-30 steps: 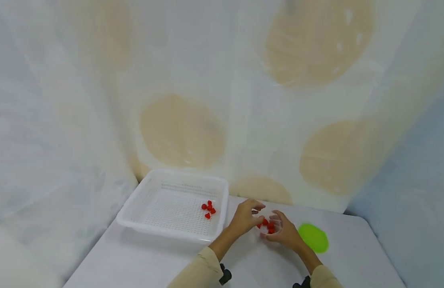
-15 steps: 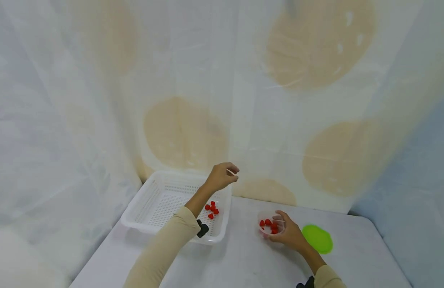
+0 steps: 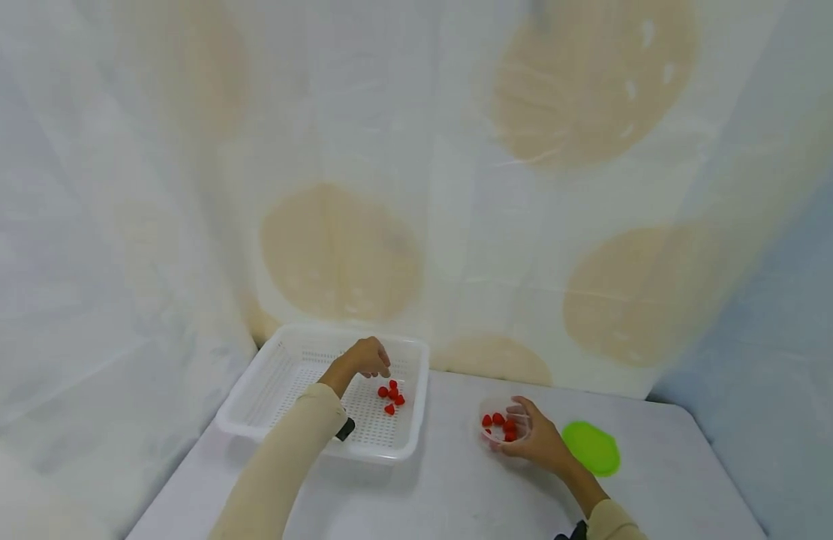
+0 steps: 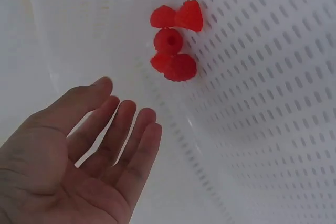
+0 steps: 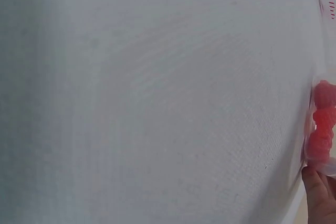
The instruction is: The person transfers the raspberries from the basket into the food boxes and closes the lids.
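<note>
- Left hand [image 3: 364,360] has dropped from above the back rim of the white basket [image 3: 254,390] to just over its floor since half a second ago; right hand [image 3: 534,439] hasn't moved.
- Left hand: fingers [image 4: 131,145] straight and slightly spread, palm up in the left wrist view, holding nothing. It hovers just beside the raspberries in the basket [image 4: 176,40], not touching them.
- Basket berries: small cluster near the right wall of the basket, lying on the perforated floor, packed tight against each other.
- Right hand: fingers curled round the small clear cup [image 3: 503,427], gripping it from the right side on the table [image 3: 457,495].
- Cup holds several red raspberries [image 3: 500,426]; right wrist view shows only a fingertip [image 5: 317,184] against the cup edge with berries stacked above it.
- Green lid [image 3: 591,448] lies flat on the table, just right of the right hand.
</note>
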